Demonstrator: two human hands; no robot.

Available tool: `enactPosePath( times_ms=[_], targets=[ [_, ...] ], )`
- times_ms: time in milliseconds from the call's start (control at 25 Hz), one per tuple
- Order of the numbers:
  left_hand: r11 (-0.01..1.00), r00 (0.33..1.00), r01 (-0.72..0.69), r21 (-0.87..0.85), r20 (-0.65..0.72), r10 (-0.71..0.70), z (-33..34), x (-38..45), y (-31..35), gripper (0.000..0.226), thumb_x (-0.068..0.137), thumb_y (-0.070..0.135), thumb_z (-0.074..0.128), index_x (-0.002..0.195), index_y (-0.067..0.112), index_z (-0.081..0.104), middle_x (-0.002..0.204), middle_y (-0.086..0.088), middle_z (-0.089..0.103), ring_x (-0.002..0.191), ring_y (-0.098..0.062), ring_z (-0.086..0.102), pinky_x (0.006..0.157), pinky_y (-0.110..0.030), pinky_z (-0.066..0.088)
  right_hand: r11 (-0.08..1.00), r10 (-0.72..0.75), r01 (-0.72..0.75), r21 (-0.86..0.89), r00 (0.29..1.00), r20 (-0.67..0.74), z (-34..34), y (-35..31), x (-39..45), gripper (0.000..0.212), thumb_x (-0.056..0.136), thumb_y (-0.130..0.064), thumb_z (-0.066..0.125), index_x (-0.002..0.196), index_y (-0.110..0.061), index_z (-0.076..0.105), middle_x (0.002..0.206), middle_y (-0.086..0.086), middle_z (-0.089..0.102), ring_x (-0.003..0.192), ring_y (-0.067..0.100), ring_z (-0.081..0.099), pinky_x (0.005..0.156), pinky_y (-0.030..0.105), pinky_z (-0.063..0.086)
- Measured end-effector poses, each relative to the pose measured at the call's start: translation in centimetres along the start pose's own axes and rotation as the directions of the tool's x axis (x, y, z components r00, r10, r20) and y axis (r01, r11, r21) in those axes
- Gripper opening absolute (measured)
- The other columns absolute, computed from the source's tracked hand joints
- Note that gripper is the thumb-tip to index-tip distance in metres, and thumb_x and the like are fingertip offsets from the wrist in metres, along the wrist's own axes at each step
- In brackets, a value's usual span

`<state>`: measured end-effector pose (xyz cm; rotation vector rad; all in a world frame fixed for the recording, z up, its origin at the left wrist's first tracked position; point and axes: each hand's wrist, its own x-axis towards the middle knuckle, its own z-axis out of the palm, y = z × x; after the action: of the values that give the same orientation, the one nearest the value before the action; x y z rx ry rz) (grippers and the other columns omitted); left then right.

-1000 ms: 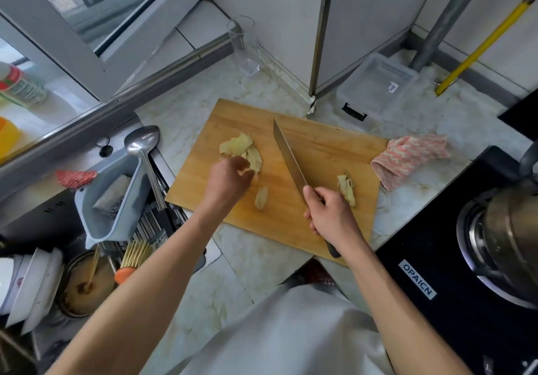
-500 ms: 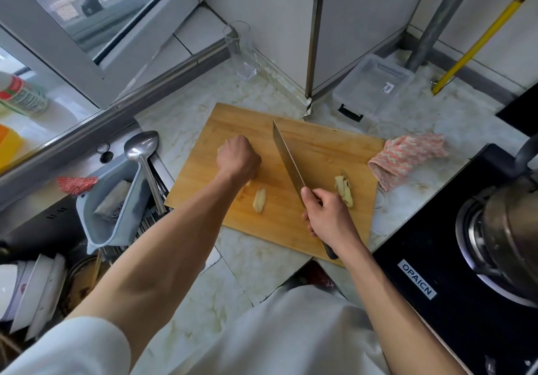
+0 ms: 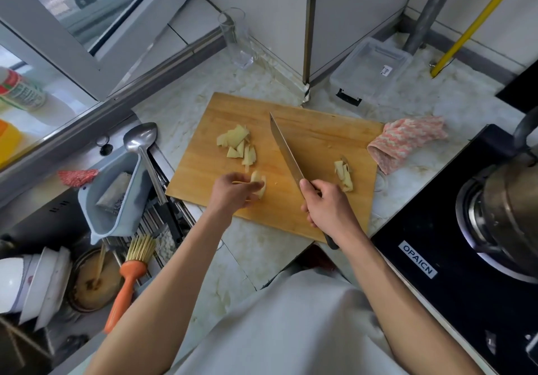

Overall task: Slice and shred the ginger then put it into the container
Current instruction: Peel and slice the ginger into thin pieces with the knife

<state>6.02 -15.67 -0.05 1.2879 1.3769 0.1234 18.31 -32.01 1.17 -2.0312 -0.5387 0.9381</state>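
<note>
A wooden cutting board (image 3: 314,139) lies on the marble counter. A pile of pale ginger slices (image 3: 238,146) sits on its left half, and a smaller heap of ginger pieces (image 3: 343,175) lies on its right. My left hand (image 3: 233,191) pinches a ginger chunk (image 3: 259,184) at the board's near side. My right hand (image 3: 326,206) grips the handle of a long knife (image 3: 286,153), whose blade points away across the board's middle. A clear plastic container (image 3: 369,69) stands behind the board at the wall.
A pink cloth (image 3: 404,140) lies at the board's right corner. A black stove (image 3: 465,258) with a metal pot (image 3: 512,200) fills the right. The sink at the left holds a grey basket (image 3: 116,200), a spoon (image 3: 139,144), a brush (image 3: 128,278) and bowls. A glass (image 3: 237,40) stands by the window.
My left hand drew back from the slice pile to the near side and took hold of the ginger chunk. The knife hand has barely moved.
</note>
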Motion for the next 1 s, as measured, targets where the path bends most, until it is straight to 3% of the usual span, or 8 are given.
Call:
enactPosePath(
  times_ms=[200, 400, 520, 600, 680, 800, 920, 1000],
  targets=[
    [0.921, 0.978, -0.116, 0.373, -0.117, 0.171, 0.2, 0.7, -0.7, 0.031, 0.084, 0.032, 0.078, 0.106, 0.012, 0.07, 0.103, -0.002, 0.065, 0.091, -0.02, 0.064, 0.073, -0.031, 0.053, 0.999, -0.011, 0.012, -0.041, 1.0, 0.019, -0.2, 0.0, -0.6, 0.044, 0.104, -0.043, 0.045, 0.093, -0.006, 0.066, 0.069, 0.003, 0.067, 0.057, 0.016, 0.059, 0.065, 0.048, 0.058],
    [0.819, 0.967, -0.167, 0.549, -0.071, 0.245, 1.5, 0.0, -1.0, 0.021, 0.082, 0.027, 0.076, 0.096, 0.016, 0.065, 0.091, -0.003, 0.061, 0.08, -0.019, 0.06, 0.069, -0.035, 0.056, 0.998, -0.011, 0.012, -0.054, 1.0, 0.025, -0.5, 0.2, -1.0, 0.043, 0.104, -0.043, 0.045, 0.094, -0.006, 0.066, 0.07, 0.004, 0.067, 0.055, 0.014, 0.057, 0.066, 0.047, 0.058],
    [0.872, 0.98, -0.088, 0.481, -0.113, 0.161, 2.6, 0.2, -0.9, 0.012, 0.079, 0.018, 0.074, 0.077, 0.012, 0.063, 0.075, -0.005, 0.062, 0.067, -0.022, 0.057, 0.06, -0.032, 0.049, 0.998, -0.021, 0.023, -0.059, 0.999, 0.03, -0.6, 0.3, -1.1, 0.044, 0.104, -0.043, 0.045, 0.095, -0.005, 0.066, 0.07, 0.004, 0.067, 0.054, 0.013, 0.057, 0.065, 0.046, 0.057],
    [0.935, 0.993, 0.001, 0.356, -0.108, 0.04, 3.3, 0.4, -1.0, 0.02, 0.077, 0.02, 0.077, 0.067, 0.005, 0.068, 0.069, -0.006, 0.07, 0.066, -0.024, 0.068, 0.065, -0.033, 0.06, 0.998, -0.023, 0.025, -0.063, 0.999, 0.039, -0.8, 0.4, -1.1, 0.044, 0.104, -0.043, 0.045, 0.095, -0.005, 0.065, 0.069, 0.004, 0.067, 0.054, 0.014, 0.057, 0.064, 0.047, 0.057],
    [0.959, 0.995, 0.043, 0.279, -0.102, -0.015, 4.1, 0.1, -1.3, 0.023, 0.077, 0.024, 0.08, 0.067, 0.006, 0.072, 0.067, -0.008, 0.072, 0.063, -0.023, 0.069, 0.069, -0.042, 0.063, 0.997, -0.025, 0.029, -0.073, 0.998, 0.053, -1.0, 0.4, -1.1, 0.044, 0.104, -0.043, 0.045, 0.094, -0.005, 0.065, 0.069, 0.004, 0.066, 0.053, 0.014, 0.056, 0.064, 0.047, 0.057],
    [0.98, 0.993, 0.059, 0.188, -0.109, -0.039, 4.4, -0.5, -1.9, 0.033, 0.078, 0.037, 0.082, 0.071, 0.006, 0.071, 0.069, -0.01, 0.073, 0.059, -0.021, 0.067, 0.069, -0.039, 0.063, 0.994, -0.039, 0.044, -0.099, 0.997, 0.06, -1.3, 0.6, -0.9, 0.044, 0.104, -0.044, 0.045, 0.093, -0.005, 0.064, 0.069, 0.005, 0.067, 0.054, 0.016, 0.057, 0.063, 0.048, 0.057],
    [0.986, 0.996, 0.0, 0.168, -0.087, 0.015, 3.2, -0.7, -2.5, 0.039, 0.084, 0.044, 0.076, 0.079, 0.005, 0.071, 0.073, -0.009, 0.073, 0.064, -0.021, 0.068, 0.071, -0.041, 0.062, 0.992, -0.052, 0.059, -0.116, 0.996, 0.066, -1.3, 0.8, -0.8, 0.045, 0.104, -0.045, 0.044, 0.091, -0.005, 0.063, 0.07, 0.007, 0.068, 0.056, 0.022, 0.059, 0.061, 0.051, 0.057],
    [0.927, 0.976, -0.17, 0.333, -0.076, 0.206, 2.3, -0.7, -2.7, 0.027, 0.088, 0.036, 0.072, 0.092, 0.01, 0.07, 0.084, -0.004, 0.071, 0.075, -0.02, 0.068, 0.071, -0.038, 0.061, 0.991, -0.058, 0.065, -0.117, 0.996, 0.066, -1.3, 0.9, -0.8, 0.046, 0.103, -0.045, 0.044, 0.09, -0.005, 0.062, 0.07, 0.01, 0.068, 0.057, 0.028, 0.06, 0.06, 0.052, 0.056]
  ],
)
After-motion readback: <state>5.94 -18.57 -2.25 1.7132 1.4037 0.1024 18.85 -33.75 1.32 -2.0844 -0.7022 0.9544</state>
